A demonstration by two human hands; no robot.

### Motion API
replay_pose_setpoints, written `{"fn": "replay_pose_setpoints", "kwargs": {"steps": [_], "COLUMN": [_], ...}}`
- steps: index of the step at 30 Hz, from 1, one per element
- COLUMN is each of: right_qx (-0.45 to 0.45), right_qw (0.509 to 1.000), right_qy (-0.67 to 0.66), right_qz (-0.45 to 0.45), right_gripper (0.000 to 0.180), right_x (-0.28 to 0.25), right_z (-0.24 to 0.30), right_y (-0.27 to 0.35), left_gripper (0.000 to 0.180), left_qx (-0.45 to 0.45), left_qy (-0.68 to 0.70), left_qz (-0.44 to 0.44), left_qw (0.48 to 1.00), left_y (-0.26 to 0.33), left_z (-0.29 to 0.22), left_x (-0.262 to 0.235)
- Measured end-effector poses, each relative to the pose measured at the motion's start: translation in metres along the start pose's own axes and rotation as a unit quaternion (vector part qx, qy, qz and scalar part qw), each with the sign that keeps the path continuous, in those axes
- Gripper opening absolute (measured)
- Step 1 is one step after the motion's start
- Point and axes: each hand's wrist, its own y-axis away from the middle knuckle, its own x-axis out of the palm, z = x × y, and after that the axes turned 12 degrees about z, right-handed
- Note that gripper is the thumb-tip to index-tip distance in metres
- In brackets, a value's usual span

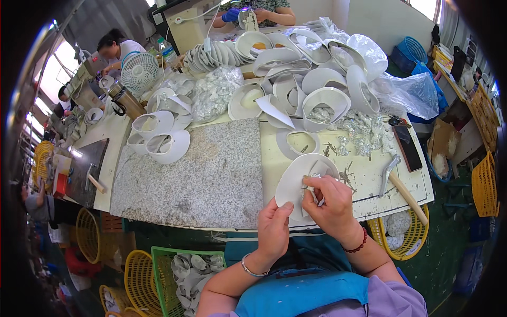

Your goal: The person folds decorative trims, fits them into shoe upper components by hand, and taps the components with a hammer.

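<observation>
My left hand grips the near edge of a white visor-shaped piece that rests at the front of the cream table. My right hand lies on top of the same piece, its fingers pinching a small silvery part against the white surface. Both forearms come up from the lower edge, the right wrist wearing a red bead bracelet, the left a thin bangle.
A grey granite slab lies left of my hands. Several white visor pieces pile up behind, with bags of silvery bits. A hammer and a dark phone lie right. Baskets stand below; other people work nearby.
</observation>
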Motion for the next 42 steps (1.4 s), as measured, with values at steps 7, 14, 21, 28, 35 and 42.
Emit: {"fn": "replay_pose_setpoints", "kwargs": {"steps": [7, 14, 21, 28, 35, 42], "right_qx": [0.0, -0.019, 0.033, -0.057, -0.081, -0.134], "right_qw": [1.0, 0.999, 0.993, 0.992, 0.992, 0.99], "right_qy": [0.012, 0.028, -0.108, -0.047, 0.079, 0.033], "right_qz": [-0.004, -0.017, 0.031, 0.098, 0.049, 0.011], "right_gripper": [0.023, 0.023, 0.032, 0.034, 0.022, 0.021], "right_x": [0.001, 0.002, 0.001, -0.016, -0.023, -0.018], "right_z": [0.0, 0.004, -0.001, -0.012, -0.001, -0.007], "right_y": [-0.001, 0.001, 0.006, 0.005, 0.002, 0.003], "left_gripper": [0.031, 0.034, 0.037, 0.036, 0.033, 0.032], "left_qx": [0.027, 0.196, 0.26, 0.151, 0.095, 0.193], "left_qy": [-0.154, -0.518, -0.583, -0.467, -0.465, -0.461], "left_qz": [0.016, 0.073, 0.144, 0.079, 0.039, 0.051], "left_qw": [0.988, 0.83, 0.756, 0.867, 0.879, 0.865], "left_y": [0.005, 0.002, -0.009, -0.004, -0.007, -0.012], "left_z": [0.009, 0.008, -0.003, -0.007, -0.01, -0.016], "left_x": [-0.005, -0.003, -0.007, -0.015, -0.006, 0.0]}}
